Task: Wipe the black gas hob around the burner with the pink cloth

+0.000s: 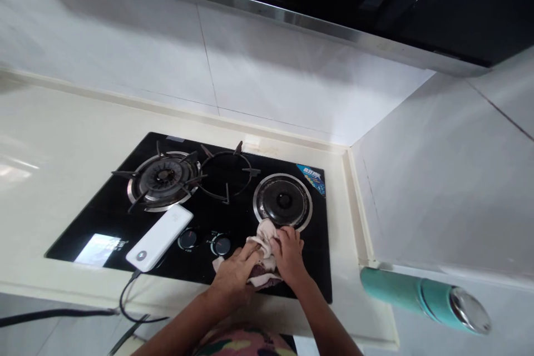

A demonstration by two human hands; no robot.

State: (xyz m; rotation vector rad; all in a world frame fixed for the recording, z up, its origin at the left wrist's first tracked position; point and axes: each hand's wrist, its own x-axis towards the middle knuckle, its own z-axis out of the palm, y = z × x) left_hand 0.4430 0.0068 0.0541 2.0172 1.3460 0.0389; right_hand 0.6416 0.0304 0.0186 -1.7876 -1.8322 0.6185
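A crumpled pale cloth (267, 245) with darker patches lies on the black glass gas hob (233, 222), just in front of the right burner (283, 200). My left hand (236, 270) presses on the cloth's left side, its fingers closed on the fabric. From the right, my right hand (288, 253) grips the cloth with bent fingers, close to the burner's metal ring. Left of my hands are two control knobs (220, 245). A black pan support ring (228, 175) sits loose in the middle of the hob, off the right burner.
A white power bank (161, 238) with a black cable (122, 295) rests on the hob's front left. The left burner (164, 178) carries its pan support. A teal bottle (421, 297) is at the right. Overhead hangs a dark range hood (334, 0); tiled walls stand behind and right.
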